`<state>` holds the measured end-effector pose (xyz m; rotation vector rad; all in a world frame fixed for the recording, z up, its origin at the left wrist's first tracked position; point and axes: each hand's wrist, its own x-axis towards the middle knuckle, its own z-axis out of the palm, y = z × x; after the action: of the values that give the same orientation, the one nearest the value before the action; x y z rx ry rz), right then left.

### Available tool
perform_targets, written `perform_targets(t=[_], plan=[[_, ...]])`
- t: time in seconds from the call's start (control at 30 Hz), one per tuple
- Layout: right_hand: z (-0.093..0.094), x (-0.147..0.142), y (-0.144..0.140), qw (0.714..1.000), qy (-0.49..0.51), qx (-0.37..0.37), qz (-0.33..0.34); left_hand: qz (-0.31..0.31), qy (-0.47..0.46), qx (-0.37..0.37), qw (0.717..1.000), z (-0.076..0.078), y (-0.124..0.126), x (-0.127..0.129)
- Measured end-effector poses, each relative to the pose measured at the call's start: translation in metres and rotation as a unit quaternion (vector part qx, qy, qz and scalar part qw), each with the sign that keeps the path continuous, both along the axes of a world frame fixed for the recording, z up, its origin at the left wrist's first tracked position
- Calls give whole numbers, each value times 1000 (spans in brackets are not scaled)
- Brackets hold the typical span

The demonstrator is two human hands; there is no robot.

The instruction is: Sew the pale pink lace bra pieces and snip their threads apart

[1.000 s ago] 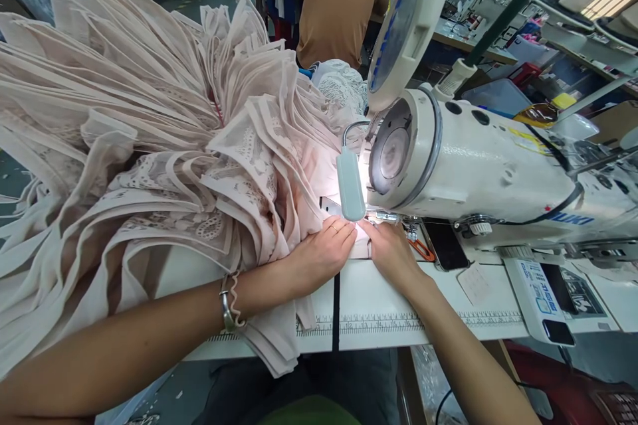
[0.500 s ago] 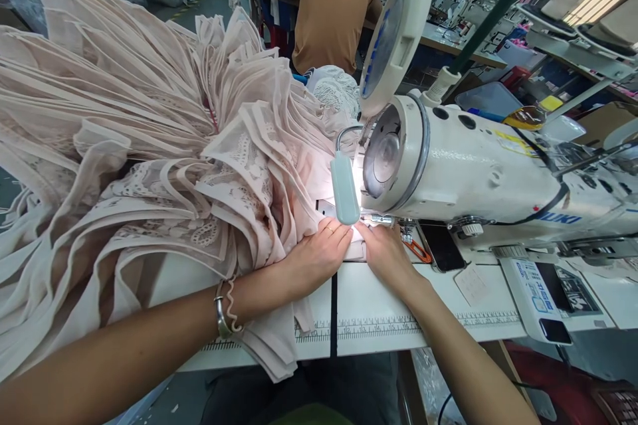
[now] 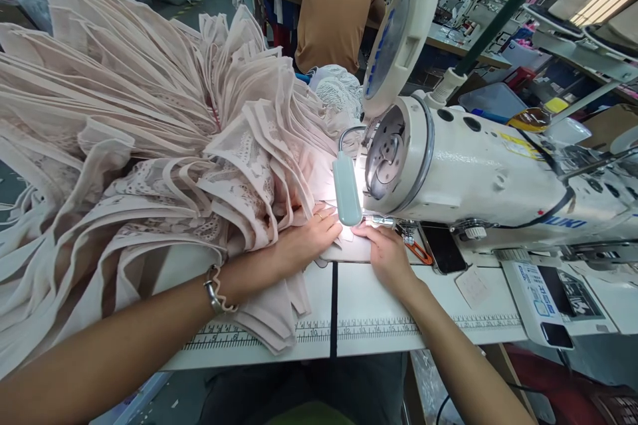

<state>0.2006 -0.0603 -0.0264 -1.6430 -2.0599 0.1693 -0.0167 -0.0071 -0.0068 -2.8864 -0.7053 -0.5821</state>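
Observation:
Pale pink lace garment pieces lie in a big layered heap on the sewing table. At its right end stands a white sewing machine; a small green lamp hides its needle area. Beside the lamp, my left hand is closed on the pale pink fabric, its fingers curved down and partly hidden. My right hand pinches the same fabric's edge from the right, thumb and forefinger close to the presser foot. A small white patch shows on the cloth between my hands.
Orange thread snips and a dark phone lie under the machine arm. A control box sits at the right front. A printed ruler runs along the table's front edge. Ahead sits a person in a brown shirt.
My left hand has shifted slightly left and back, parting from my right hand. More of the cloth shows between them. The wheel in the machine's open end looks turned.

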Motion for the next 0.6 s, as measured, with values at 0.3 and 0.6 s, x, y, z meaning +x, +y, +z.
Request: perform_targets(t=[0.3, 0.6], plan=[[1, -4, -4, 998, -34, 53, 26, -14, -63, -18, 998, -9, 4, -3], [5, -6, -8, 997, -51, 54, 25, -18, -164, -156, 974, -17, 9, 5]])
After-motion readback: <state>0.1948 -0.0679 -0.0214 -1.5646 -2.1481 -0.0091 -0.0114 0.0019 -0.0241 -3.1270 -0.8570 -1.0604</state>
